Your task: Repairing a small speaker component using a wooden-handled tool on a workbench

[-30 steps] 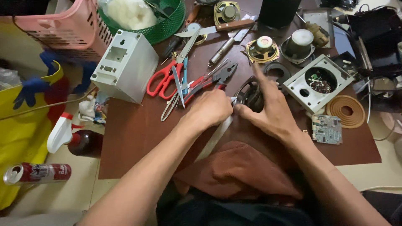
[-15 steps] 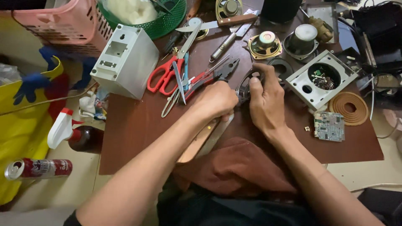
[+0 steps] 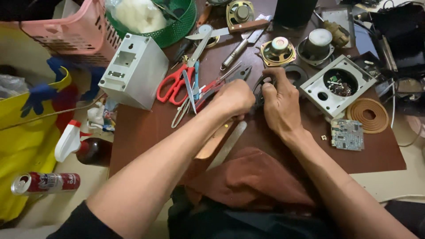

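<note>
Both hands meet over a dark round part (image 3: pixel 258 90) that lies on the brown table (image 3: pixel 146 132), just left of the white square speaker housing (image 3: pixel 335 86), which serves as the landmark here. The left hand (image 3: pixel 234 98) is closed into a fist, knuckles up, touching the dark part's left edge; whether it grips a tool inside the fist cannot be told, though a wooden-handled knife (image 3: pixel 223 141) runs out from under it toward the person. The right hand (image 3: pixel 279 104) sits directly left of the housing, its fingers (image 3: pixel 272 73) curled and pressed onto the top of the dark part, thumb on its near side, pinching it in place. Most of the part is hidden between the 2 hands.

Further left of the housing, beyond the left hand, lie red-handled scissors (image 3: pixel 177 82) and red-handled pliers (image 3: pixel 217 86), and past them a white plastic box (image 3: pixel 133 73). Behind the housing stand 2 loose speaker drivers: a gold-rimmed one (image 3: pixel 278 52) and a grey one (image 3: pixel 315 46). Right of the housing and a little nearer the person rests a tan ring (image 3: pixel 366 115), and in front of the housing lies a small green circuit board (image 3: pixel 347 134). A brown cloth (image 3: pixel 261 181) covers the person's lap, nearer than all of these.
</note>
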